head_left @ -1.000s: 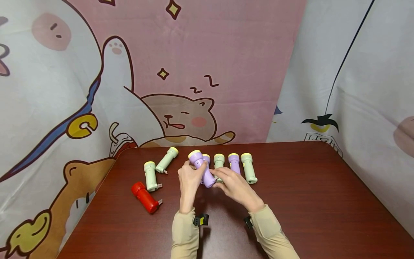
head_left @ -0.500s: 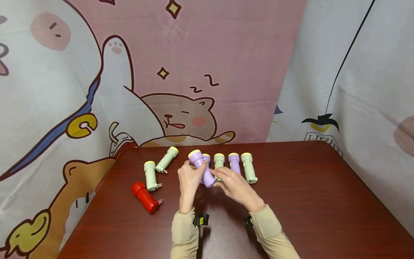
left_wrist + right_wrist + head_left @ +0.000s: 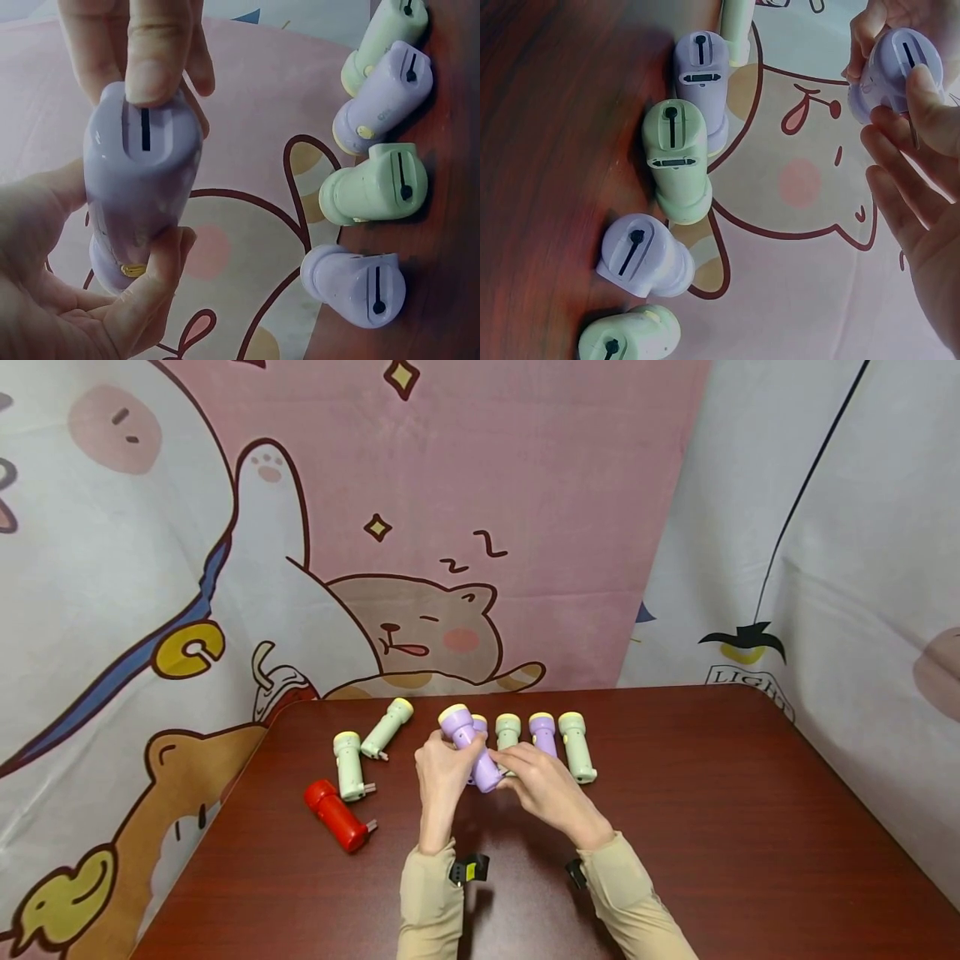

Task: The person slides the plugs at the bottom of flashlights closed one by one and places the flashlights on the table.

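Note:
My left hand grips a purple flashlight with a pale yellow lens rim, tilted and raised above the table. In the left wrist view its tail end, with a black slot, faces the camera. The fingers curl round the body near a small yellow switch. My right hand pinches at the tail end, its thumb on the slot and forefinger against the side. Thin metal plug prongs show below that thumb in the right wrist view.
Behind the hands, a row holds a purple flashlight, a green one, another purple one and a green one. Leftward lie two green flashlights and a red one, prongs out, on the brown table.
The purple flashlight and my left hand have shifted very slightly to the right. Both hands keep their hold, and the other flashlights stay in place.

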The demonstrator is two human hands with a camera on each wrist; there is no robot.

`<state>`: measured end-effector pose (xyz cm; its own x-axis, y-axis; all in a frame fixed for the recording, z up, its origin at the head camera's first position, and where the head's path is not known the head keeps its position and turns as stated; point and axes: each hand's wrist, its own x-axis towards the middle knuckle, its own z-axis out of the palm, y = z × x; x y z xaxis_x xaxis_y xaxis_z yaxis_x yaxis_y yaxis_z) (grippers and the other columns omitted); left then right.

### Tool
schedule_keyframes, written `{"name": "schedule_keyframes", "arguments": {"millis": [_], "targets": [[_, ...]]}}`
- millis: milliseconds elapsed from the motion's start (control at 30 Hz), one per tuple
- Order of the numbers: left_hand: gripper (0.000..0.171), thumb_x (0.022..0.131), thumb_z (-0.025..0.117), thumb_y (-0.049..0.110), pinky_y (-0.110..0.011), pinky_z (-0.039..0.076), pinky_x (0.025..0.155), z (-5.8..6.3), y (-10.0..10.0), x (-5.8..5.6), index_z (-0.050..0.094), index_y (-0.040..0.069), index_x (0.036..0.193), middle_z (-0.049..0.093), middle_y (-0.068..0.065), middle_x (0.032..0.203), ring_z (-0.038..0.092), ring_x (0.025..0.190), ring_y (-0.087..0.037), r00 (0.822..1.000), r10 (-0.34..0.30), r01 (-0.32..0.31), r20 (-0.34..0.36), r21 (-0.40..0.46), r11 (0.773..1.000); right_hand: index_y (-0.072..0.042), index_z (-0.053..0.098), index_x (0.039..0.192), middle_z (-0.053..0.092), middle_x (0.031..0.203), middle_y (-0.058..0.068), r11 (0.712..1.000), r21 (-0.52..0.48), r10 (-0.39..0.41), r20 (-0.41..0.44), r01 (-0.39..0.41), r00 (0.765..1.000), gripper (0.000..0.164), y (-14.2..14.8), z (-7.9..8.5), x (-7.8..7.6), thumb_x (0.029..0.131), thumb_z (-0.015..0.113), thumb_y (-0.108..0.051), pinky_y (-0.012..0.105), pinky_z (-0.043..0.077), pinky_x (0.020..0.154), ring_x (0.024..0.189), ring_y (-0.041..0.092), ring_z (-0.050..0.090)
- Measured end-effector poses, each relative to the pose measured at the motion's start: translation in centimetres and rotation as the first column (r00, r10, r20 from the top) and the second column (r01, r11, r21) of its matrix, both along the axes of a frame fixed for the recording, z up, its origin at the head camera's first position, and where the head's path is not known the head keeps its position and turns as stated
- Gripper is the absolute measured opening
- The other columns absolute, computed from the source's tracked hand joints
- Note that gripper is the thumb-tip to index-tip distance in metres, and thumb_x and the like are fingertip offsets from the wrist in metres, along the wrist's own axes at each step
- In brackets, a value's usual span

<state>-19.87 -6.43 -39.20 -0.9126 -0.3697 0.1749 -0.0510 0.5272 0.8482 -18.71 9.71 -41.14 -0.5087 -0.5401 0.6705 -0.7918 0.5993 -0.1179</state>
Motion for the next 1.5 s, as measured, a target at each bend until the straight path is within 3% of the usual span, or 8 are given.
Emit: {"name": "schedule_keyframes", "arguments": {"millis": [400, 1500], "targets": [[0.055, 0.072, 0.076, 0.042, -0.033, 0.049, 0.059, 0.43, 0.07, 0.10, 0.064, -0.003, 0.100, 0.069, -0.013, 0.075, 0.065, 0.069, -0.024, 1.000, -0.005, 0.005, 0.004, -0.003, 1.000, -0.005, 0.069, 0.111, 0.071, 0.100, 0.002, 1.000, -0.006, -0.017, -0.021, 0.017, 1.000, 0.039, -0.16, -0.11, -0.18, 0.074, 0.078, -0.009, 0.027, 0.053, 0.078, 0.090, 0.015, 0.064], [0.054, 0.072, 0.076, 0.040, -0.036, 0.050, 0.062, 0.32, -0.02, 0.36, 0.064, -0.003, 0.103, 0.068, -0.012, 0.075, 0.066, 0.071, -0.026, 1.000, 0.000, 0.000, -0.001, -0.015, 1.000, -0.003, 0.070, 0.105, 0.070, 0.091, 0.003, 0.999, -0.021, -0.039, -0.102, 0.037, 0.994, 0.045, -0.78, -0.38, 0.03, 0.068, 0.083, -0.024, 0.029, 0.052, 0.076, 0.085, 0.016, 0.064]]}}
